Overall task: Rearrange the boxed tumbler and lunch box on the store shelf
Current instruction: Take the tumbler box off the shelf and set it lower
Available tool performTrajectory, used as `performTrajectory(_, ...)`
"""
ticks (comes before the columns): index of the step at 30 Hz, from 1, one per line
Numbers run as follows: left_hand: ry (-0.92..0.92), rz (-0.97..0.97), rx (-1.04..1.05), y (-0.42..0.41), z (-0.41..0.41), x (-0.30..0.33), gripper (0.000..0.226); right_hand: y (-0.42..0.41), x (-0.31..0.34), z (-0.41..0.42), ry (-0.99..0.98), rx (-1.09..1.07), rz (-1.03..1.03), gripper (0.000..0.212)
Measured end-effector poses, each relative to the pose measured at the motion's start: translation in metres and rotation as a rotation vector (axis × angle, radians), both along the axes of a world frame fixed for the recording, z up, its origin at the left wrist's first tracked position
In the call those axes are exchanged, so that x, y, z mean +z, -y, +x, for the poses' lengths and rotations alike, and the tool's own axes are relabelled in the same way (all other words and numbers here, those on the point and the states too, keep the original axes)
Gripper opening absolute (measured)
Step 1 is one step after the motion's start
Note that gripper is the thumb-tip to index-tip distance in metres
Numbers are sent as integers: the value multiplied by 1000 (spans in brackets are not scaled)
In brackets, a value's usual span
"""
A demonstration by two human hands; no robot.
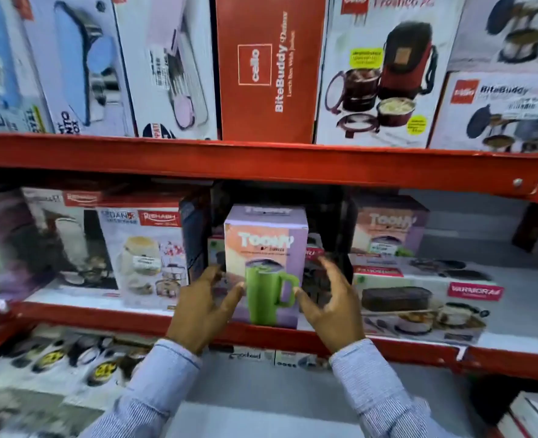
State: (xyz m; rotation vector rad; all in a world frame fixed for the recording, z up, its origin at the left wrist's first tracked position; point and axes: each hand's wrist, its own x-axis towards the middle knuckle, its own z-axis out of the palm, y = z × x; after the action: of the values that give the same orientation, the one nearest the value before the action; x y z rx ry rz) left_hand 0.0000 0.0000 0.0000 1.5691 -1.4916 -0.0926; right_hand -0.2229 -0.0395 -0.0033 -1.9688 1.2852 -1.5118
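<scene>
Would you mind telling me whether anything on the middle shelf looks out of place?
The purple tumbler box stands alone at the shelf's front edge, ahead of its neighbours, with a matching box set further back. Nothing looks damaged.

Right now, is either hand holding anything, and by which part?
Nothing is clearly held. Both open hands flank the tumbler box: left hand by its lower left edge, right hand off its right side.

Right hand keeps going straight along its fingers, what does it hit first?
Probably the right side face of the purple tumbler box. The right hand is open, fingers pointing up and in toward that edge. Depth is unclear; if it misses, the dark boxes behind come next.
</scene>
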Motion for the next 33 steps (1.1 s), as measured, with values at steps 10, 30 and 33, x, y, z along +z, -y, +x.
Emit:
performTrajectory(10,-251,-242,-165,-23,-20,-10,51,-21,-14,-6,234,184,82,56)
performTrajectory(30,-268,117,-266,-107,-62,-165,58,-112,-171,-74,55,172,130,58)
performTrajectory(33,-351,317,-268,-84,-71,-197,56,-97,-202,-73,64,172,327,64)
